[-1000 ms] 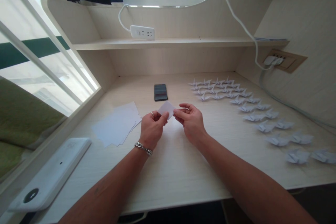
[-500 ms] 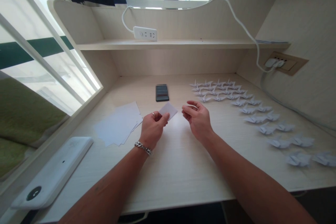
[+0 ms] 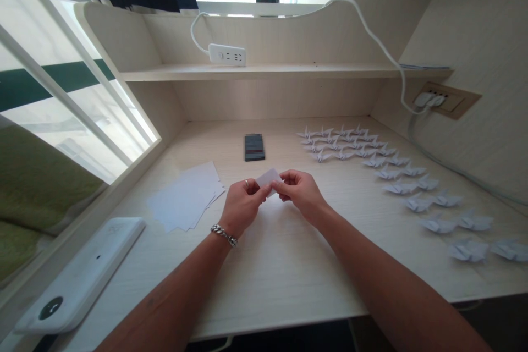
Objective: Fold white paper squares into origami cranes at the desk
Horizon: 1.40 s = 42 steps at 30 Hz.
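A small folded piece of white paper (image 3: 269, 177) is held above the middle of the desk. My left hand (image 3: 244, 202) pinches its left side between thumb and fingers; a ring and a chain bracelet show on that arm. On the right side, my right hand (image 3: 300, 190) grips the paper's edge with thumb and curled fingers. Part of the paper is covered by both thumbs. Left of my hands lies a fanned stack of white paper sheets (image 3: 187, 195). Several folded white paper cranes (image 3: 388, 174) stand in rows to the right.
A dark phone (image 3: 254, 147) lies beyond my hands. At the left edge sits a long white device (image 3: 84, 275) with a round dark spot. A white power strip (image 3: 227, 55) rests on the shelf (image 3: 280, 73), and a white cable (image 3: 379, 38) hangs toward the wall socket (image 3: 451, 100).
My right hand has moved left and closed on the paper's right edge; it was apart from it before. The paper in my left hand has shifted slightly right and down.
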Tool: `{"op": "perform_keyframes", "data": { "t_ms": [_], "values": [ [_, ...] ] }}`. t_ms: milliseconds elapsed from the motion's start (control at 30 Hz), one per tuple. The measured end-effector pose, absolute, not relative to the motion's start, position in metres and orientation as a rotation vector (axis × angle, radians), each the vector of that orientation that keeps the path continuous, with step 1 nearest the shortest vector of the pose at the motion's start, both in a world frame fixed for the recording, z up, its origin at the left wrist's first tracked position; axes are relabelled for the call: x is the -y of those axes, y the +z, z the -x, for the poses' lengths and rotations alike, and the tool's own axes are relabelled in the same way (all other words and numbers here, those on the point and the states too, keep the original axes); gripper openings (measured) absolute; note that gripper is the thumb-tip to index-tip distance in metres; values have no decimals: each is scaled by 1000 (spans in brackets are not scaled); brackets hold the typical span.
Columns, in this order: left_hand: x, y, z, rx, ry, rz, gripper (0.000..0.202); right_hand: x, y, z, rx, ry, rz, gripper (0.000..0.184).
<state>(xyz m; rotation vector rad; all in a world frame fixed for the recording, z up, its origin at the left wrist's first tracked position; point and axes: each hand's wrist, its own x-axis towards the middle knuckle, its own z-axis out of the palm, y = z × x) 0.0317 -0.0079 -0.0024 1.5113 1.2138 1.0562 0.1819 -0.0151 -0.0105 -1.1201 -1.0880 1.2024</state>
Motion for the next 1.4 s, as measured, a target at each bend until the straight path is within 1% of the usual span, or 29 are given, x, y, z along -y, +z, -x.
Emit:
{"op": "perform_keyframes", "data": {
  "t_ms": [167, 367, 567, 733, 833, 933, 1067, 1200, 1400],
  "values": [
    [8, -2, -32, -1188, 969, -1542, 37, 15, -10, -181, 1088, 1236, 1125, 30],
    [7, -4, -30, -1173, 914, -1560, 34, 12, -13, -185, 998, 1242, 1106, 33],
    [2, -7, -28, -1147, 1068, -1380, 28, 10, -16, -183, 1041, 1201, 1124, 35],
    [-3, -10, -27, -1215, 1184, -1423, 30, 10, -17, -180, 1027, 1182, 1107, 36],
    [-3, -7, -27, -1200, 1252, -1272, 34, 10, -18, -182, 1011, 1148, 1119, 35],
    [0, -3, -28, -1118, 1182, -1186, 36, 9, -18, -184, 994, 1134, 1112, 35],
    [4, -3, -29, -1055, 1060, -1299, 34, 9, -17, -183, 965, 1164, 1071, 33],
    [2, -7, -28, -1066, 1091, -1327, 29, 11, -15, -180, 964, 1200, 1067, 33],
    [1, -8, -26, -1056, 1164, -1414, 27, 9, -19, -182, 1034, 1111, 1030, 27]
  ]
}}
